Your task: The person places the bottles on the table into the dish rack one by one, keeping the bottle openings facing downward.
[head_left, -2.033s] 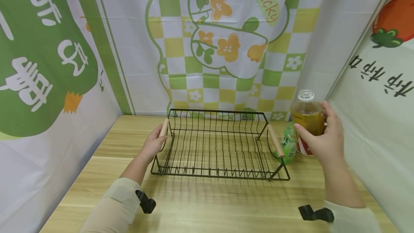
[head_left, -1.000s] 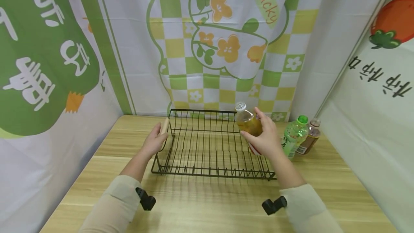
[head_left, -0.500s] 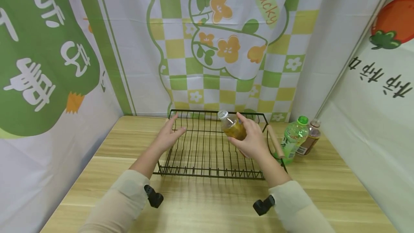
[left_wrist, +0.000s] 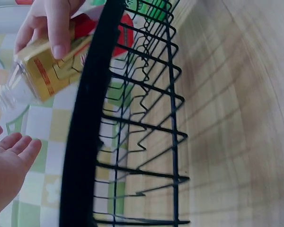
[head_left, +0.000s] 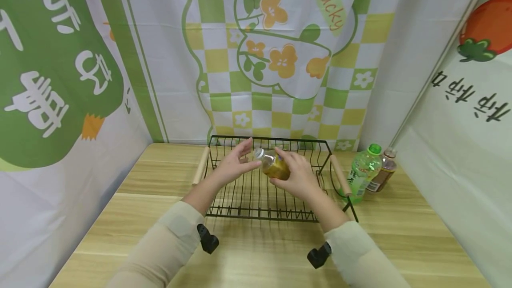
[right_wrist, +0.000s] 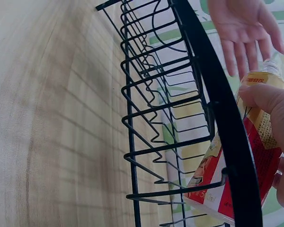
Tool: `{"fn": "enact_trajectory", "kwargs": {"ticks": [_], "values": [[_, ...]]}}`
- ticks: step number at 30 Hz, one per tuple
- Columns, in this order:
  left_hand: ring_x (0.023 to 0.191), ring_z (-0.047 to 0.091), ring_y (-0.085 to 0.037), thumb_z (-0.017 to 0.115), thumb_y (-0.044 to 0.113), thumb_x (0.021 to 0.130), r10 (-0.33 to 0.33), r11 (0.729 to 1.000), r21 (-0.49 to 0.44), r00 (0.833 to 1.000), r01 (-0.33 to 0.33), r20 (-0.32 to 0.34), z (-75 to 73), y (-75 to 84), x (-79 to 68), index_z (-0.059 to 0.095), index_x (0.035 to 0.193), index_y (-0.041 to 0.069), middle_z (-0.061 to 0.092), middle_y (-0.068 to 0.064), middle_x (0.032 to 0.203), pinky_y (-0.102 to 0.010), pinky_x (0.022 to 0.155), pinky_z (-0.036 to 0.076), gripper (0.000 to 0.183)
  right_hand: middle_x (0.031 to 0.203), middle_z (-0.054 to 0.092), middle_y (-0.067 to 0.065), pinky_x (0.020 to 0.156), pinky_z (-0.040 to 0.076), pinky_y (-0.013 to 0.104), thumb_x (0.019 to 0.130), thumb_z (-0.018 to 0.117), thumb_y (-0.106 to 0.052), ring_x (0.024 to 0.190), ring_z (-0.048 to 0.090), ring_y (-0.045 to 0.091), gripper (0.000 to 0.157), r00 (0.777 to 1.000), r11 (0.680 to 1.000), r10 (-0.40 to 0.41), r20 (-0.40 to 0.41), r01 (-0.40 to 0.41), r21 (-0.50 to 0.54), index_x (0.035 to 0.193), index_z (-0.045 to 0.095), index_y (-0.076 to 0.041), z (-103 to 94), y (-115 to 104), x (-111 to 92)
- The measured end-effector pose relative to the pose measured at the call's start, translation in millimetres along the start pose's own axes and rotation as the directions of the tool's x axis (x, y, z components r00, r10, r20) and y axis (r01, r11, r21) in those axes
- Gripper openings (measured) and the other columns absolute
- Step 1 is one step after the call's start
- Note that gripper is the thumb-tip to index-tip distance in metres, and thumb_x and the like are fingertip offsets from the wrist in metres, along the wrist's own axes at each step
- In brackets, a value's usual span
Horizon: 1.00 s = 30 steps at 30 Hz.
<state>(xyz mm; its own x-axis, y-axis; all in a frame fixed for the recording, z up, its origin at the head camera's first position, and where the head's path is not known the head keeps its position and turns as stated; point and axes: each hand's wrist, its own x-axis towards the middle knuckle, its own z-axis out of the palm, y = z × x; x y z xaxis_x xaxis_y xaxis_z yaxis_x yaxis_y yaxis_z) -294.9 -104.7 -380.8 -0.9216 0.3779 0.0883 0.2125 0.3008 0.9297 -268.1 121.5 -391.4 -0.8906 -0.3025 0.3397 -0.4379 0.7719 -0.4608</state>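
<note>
My right hand (head_left: 299, 175) grips a clear plastic drink bottle (head_left: 276, 166) holding amber liquid, tilted with its white neck to the left. In the right wrist view the bottle's red, white and gold label (right_wrist: 258, 146) shows, its base low among the wires. A black wire dish rack (head_left: 267, 219) stands on the table beneath both hands. Just left of the bottle's neck, my left hand (head_left: 235, 164) is held with fingers spread, thumb near the cap end. The left wrist view shows its fingers (left_wrist: 23, 146) apart from the bottle.
The rack has wooden handles on its left (head_left: 201, 166) and right (head_left: 340, 174). Right of it stand a green-capped bottle (head_left: 365, 170) and a brownish one (head_left: 385, 170) on the wooden table (head_left: 256, 257). A patterned cloth (head_left: 224, 70) hangs behind.
My right hand has carried the bottle from the rack's right side leftward over it, tipping it further. My left hand has let go of the left wooden handle and moved right toward the bottle's neck.
</note>
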Motion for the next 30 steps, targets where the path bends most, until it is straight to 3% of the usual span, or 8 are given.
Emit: {"fn": "enact_trajectory", "kwargs": {"ticks": [6,14,20,30], "values": [[0.136,0.045,-0.038,0.073,0.033,0.088,-0.001,1.000,0.019,0.998,-0.001,0.060,7.2,8.9,4.2,0.026,0.156,0.019,0.032,-0.012,0.159,-0.049,0.106,0.045,0.083,0.135,0.056,0.013,0.100,0.041,0.058,0.079,0.082,-0.034,0.118,0.052,0.036,0.083,0.999,0.998,-0.047,0.024,0.048,-0.030,0.150,0.041,-0.021,3.4,-1.0,0.1],[0.128,0.052,-0.035,0.078,0.028,0.084,0.014,0.995,0.097,0.997,-0.021,0.073,11.0,11.5,5.5,0.041,0.148,0.013,0.043,-0.013,0.151,-0.044,0.101,0.050,0.075,0.137,0.055,0.012,0.097,0.045,0.055,0.079,0.081,-0.036,0.120,0.052,0.035,0.084,0.996,0.996,-0.068,0.050,0.071,-0.060,0.151,0.040,-0.023,4.8,-2.2,0.8],[0.126,0.054,-0.032,0.082,0.030,0.079,-0.002,0.984,0.178,0.996,-0.014,0.084,10.6,8.7,8.0,0.048,0.143,0.013,0.050,-0.011,0.145,-0.044,0.101,0.050,0.075,0.136,0.055,0.013,0.098,0.044,0.056,0.078,0.081,-0.036,0.121,0.052,0.035,0.085,0.994,0.994,-0.073,0.078,0.079,-0.072,0.151,0.039,-0.025,5.4,-3.0,0.1],[0.121,0.057,-0.030,0.083,0.027,0.078,-0.010,0.982,0.190,0.995,-0.008,0.095,11.9,5.6,7.6,0.055,0.137,0.011,0.056,-0.010,0.138,-0.043,0.099,0.051,0.068,0.138,0.056,0.011,0.101,0.042,0.057,0.078,0.082,-0.034,0.124,0.051,0.035,0.086,0.991,0.991,-0.098,0.096,0.106,-0.081,0.152,0.038,-0.026,5.2,-2.9,0.2]]}}
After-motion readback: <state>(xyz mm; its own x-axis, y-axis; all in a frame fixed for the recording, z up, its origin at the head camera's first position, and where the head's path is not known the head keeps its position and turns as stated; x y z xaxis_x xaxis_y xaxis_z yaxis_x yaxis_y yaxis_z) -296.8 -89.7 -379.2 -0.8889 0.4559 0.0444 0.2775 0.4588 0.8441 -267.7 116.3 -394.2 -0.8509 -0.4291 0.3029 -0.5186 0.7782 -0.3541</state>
